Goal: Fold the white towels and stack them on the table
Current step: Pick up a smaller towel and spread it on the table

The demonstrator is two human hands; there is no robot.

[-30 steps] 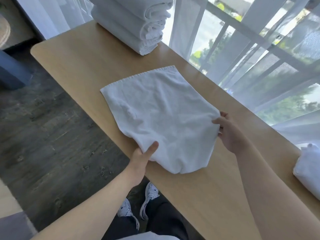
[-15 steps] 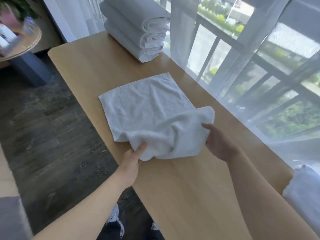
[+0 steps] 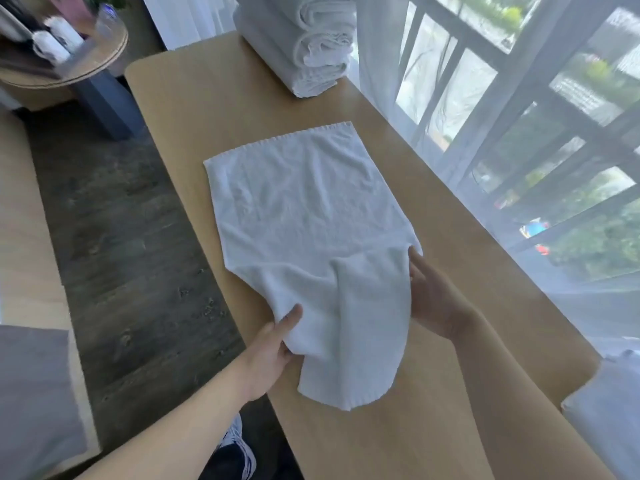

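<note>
Your left hand (image 3: 273,344) pinches the white towel (image 3: 304,216) at its near left edge; your right hand (image 3: 433,299) grips its near right edge. The towel lies mid-table (image 3: 194,98), with the folded stack (image 3: 301,46) beyond it.

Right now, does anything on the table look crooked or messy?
The towel being folded lies skewed to the table edge, its near end bunched between the left hand and right hand. The folded stack looks tidy.
</note>
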